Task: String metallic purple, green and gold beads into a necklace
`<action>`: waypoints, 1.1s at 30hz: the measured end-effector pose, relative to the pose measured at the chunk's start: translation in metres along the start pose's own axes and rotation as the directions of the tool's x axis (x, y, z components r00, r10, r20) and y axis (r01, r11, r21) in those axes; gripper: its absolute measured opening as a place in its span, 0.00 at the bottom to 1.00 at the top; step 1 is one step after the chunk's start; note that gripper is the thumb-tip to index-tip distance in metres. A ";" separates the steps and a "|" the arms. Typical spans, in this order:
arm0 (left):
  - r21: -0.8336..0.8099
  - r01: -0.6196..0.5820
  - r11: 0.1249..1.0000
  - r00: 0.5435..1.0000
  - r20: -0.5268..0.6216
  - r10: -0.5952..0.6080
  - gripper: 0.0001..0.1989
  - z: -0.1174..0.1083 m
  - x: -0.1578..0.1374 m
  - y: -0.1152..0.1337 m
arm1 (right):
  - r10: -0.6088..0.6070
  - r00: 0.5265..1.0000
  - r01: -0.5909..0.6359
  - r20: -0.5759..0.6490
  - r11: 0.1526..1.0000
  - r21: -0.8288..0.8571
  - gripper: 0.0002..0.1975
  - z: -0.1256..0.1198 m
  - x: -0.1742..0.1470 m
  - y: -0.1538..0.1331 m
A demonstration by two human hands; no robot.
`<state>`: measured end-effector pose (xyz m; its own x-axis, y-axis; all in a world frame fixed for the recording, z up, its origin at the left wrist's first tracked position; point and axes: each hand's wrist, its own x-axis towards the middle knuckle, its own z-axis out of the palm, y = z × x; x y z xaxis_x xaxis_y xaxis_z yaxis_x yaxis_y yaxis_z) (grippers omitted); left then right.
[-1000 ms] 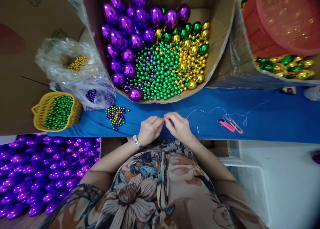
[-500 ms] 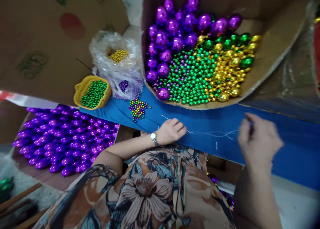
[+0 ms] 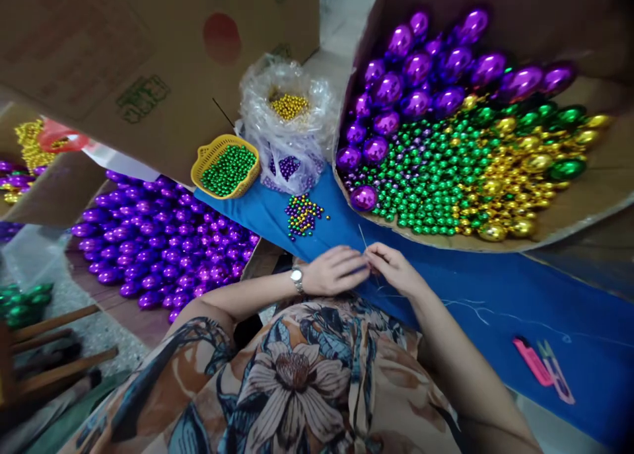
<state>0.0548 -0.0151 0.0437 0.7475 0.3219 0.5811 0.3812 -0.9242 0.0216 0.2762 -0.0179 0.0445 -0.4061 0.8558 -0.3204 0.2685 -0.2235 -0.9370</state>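
Observation:
My left hand (image 3: 337, 271), with a watch on its wrist, has its fingers drawn together; what they hold is hidden. Its fingertips meet those of my right hand (image 3: 396, 269) in front of my body. A thin needle (image 3: 362, 236) sticks up from my right hand's pinched fingertips. Fine pale thread (image 3: 468, 302) trails from near the hands to the right over the blue cloth (image 3: 446, 335). A small heap of purple, green and gold beads (image 3: 303, 216) lies on the cloth beyond my left hand.
A large carton (image 3: 559, 239) of purple, green and gold beads stands ahead. Left of it are plastic bags (image 3: 257, 87) of beads and a yellow basket (image 3: 198, 170) of green beads. Purple ornaments (image 3: 163, 242) fill a lower-left box. A pink cutter (image 3: 535, 361) and snips (image 3: 557, 375) lie right.
My right hand has come from the far right to meet my left hand. The thread stretched between them now lies slack on the cloth. The view has shifted, showing the pink cutter and snips.

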 end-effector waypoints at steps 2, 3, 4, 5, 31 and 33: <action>0.083 0.232 0.969 0.972 0.014 -0.234 0.13 -0.011 -0.028 -0.022 | 0.017 1.000 -0.020 -0.021 0.987 -0.157 0.15 0.002 0.002 0.000; 0.139 0.322 0.936 0.943 0.045 -0.331 0.13 -0.018 -0.042 -0.033 | 0.015 0.999 -0.022 -0.029 0.970 -0.241 0.15 0.004 0.003 0.000; 0.198 0.386 0.901 0.909 0.086 -0.409 0.13 -0.025 -0.056 -0.045 | 0.005 0.999 -0.015 -0.033 0.949 -0.315 0.14 0.006 0.004 0.001; 0.247 0.420 0.873 0.876 0.140 -0.461 0.13 -0.032 -0.068 -0.055 | -0.011 1.000 0.000 -0.029 0.928 -0.373 0.14 0.008 0.006 0.002; 0.052 0.525 0.850 0.796 0.325 -0.511 0.12 -0.039 -0.080 -0.079 | -0.164 0.986 0.137 0.020 0.749 -0.648 0.14 0.029 0.025 0.009; -0.015 0.540 0.842 0.801 0.315 -0.509 0.11 -0.039 -0.080 -0.077 | -0.185 0.982 0.118 -0.029 0.729 -0.675 0.14 0.030 0.034 0.008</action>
<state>-0.0555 0.0225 0.0278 0.5762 0.7928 0.1987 0.7165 -0.6069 0.3439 0.2379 -0.0044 0.0215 -0.4235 0.8955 -0.1372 0.7372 0.2526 -0.6266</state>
